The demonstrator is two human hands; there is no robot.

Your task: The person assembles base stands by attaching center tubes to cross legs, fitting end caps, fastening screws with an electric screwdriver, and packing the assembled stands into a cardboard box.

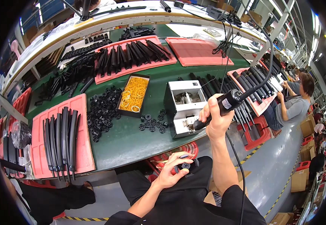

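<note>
Wrapped in my right hand is a black corded electric screwdriver, its tip pointing left beside the white screw-feeding machine. My left hand pinches a small round black part low over my lap, at the table's front edge. On the green table, a pile of small black round parts lies left of a box of yellow rubber bands. More of these parts lie loose between the box and the machine.
Pink trays hold long black tubes at left, back and right. Another pink tray lies at the back. The screwdriver's cable hangs at right. A person sits at far right; another person's dark-clothed legs show at lower left.
</note>
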